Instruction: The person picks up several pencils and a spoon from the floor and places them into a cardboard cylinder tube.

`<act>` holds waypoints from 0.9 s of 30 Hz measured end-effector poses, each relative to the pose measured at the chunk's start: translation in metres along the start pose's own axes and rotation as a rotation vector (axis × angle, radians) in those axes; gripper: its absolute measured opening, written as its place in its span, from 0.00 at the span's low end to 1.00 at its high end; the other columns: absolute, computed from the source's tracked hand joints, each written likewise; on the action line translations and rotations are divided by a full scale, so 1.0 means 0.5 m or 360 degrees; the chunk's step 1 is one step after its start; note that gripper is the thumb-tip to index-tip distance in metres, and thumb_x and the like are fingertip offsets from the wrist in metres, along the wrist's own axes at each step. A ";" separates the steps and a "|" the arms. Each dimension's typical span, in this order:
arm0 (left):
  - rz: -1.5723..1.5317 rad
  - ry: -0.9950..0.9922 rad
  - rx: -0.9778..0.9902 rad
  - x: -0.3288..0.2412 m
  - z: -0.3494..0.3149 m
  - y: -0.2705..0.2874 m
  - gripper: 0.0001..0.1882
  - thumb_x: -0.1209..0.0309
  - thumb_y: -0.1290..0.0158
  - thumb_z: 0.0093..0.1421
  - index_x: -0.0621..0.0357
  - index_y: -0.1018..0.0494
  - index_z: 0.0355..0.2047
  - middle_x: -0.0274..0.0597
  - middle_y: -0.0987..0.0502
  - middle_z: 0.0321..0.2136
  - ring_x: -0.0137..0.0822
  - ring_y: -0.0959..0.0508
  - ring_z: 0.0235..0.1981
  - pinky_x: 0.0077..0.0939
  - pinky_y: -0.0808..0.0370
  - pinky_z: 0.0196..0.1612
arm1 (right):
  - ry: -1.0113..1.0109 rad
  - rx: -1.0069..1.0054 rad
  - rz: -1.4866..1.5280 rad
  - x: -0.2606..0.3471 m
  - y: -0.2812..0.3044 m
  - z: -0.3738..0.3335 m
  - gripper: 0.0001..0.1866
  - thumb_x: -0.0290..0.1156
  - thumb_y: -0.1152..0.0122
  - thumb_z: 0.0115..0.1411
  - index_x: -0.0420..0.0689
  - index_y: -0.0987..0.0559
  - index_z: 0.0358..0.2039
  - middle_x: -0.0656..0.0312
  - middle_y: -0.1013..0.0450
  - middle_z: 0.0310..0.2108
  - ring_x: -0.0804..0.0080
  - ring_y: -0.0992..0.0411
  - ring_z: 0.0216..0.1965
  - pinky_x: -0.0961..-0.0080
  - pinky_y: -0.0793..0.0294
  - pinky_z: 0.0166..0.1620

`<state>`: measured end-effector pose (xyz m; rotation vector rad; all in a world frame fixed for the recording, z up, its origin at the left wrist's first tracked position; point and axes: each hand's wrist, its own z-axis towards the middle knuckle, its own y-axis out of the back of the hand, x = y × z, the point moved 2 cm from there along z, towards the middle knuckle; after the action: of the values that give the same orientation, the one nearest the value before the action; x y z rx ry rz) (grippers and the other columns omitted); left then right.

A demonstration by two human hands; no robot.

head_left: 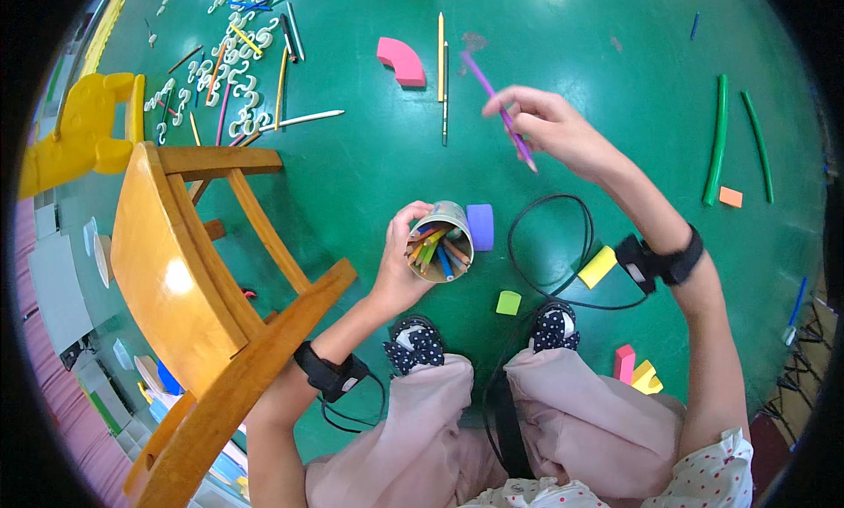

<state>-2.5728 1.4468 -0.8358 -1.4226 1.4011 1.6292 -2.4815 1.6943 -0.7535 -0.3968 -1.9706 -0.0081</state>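
Note:
My left hand (pixel 404 257) is wrapped round the side of a round can (pixel 451 214), whose open mouth faces me. Several coloured pencils (pixel 435 249) stand inside it, their sharpened tips toward the opening. Up and to the right, my right hand (pixel 547 126) pinches a purple pencil (pixel 486 84) near its middle, its pale tip pointing down toward me. Beside the can's right side sits a purple-blue block (pixel 480 228). On the green floor beyond lie a yellow pencil (pixel 440 58) and a dark thin pencil (pixel 446 95), next to a pink curved block (pixel 403 62).
A wooden chair (pixel 180 253) lies tipped at the left. Behind it are scattered pencils (pixel 281 86) and white curly pieces (pixel 242 82). A black cable (pixel 587 235) loops near a yellow block (pixel 597 267) and a green block (pixel 508 302). Green strips (pixel 716 139) lie far right.

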 end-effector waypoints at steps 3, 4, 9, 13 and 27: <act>-0.0095 -0.0079 -0.0085 -0.004 0.003 0.004 0.43 0.75 0.32 0.35 0.58 0.44 0.51 0.46 0.38 0.48 0.45 0.36 0.52 0.35 0.36 0.53 | 0.0235 0.0174 0.0057 0.073 -0.067 -0.085 0.11 0.27 0.55 0.64 0.35 0.27 0.40 0.60 0.28 0.31 0.77 0.28 0.33 0.81 0.27 0.37; -0.0071 -0.0065 -0.0085 -0.005 0.004 0.002 0.43 0.75 0.32 0.36 0.58 0.44 0.51 0.46 0.38 0.48 0.45 0.36 0.51 0.35 0.36 0.53 | 0.0435 0.0088 0.0062 0.073 -0.095 -0.104 0.08 0.26 0.51 0.62 0.36 0.26 0.38 0.61 0.28 0.30 0.78 0.28 0.30 0.82 0.27 0.32; -0.0108 -0.0037 -0.0070 0.002 0.000 0.009 0.43 0.75 0.32 0.36 0.59 0.44 0.51 0.46 0.39 0.48 0.45 0.36 0.51 0.34 0.35 0.53 | 0.1090 -0.0004 -0.0721 0.111 -0.143 -0.142 0.06 0.26 0.39 0.54 0.41 0.27 0.32 0.59 0.28 0.20 0.68 0.29 0.19 0.76 0.29 0.22; -0.0202 0.0039 -0.0043 -0.002 0.004 0.001 0.44 0.75 0.31 0.35 0.58 0.45 0.52 0.47 0.39 0.48 0.45 0.36 0.51 0.34 0.35 0.53 | 0.1065 0.0147 -0.1045 0.052 -0.181 -0.124 0.14 0.32 0.37 0.53 0.38 0.26 0.38 0.55 0.27 0.24 0.63 0.28 0.19 0.73 0.29 0.22; 0.0062 -0.0052 0.0009 0.002 0.003 0.001 0.45 0.75 0.32 0.39 0.58 0.50 0.53 0.43 0.41 0.49 0.36 0.35 0.52 0.29 0.37 0.56 | 0.0713 -0.0565 -0.1806 -0.126 -0.049 0.178 0.12 0.25 0.50 0.53 0.43 0.27 0.39 0.47 0.30 0.33 0.49 0.29 0.36 0.56 0.29 0.42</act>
<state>-2.5740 1.4479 -0.8365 -1.3673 1.4219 1.6644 -2.5438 1.6706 -0.8433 0.5063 -1.5031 -1.0747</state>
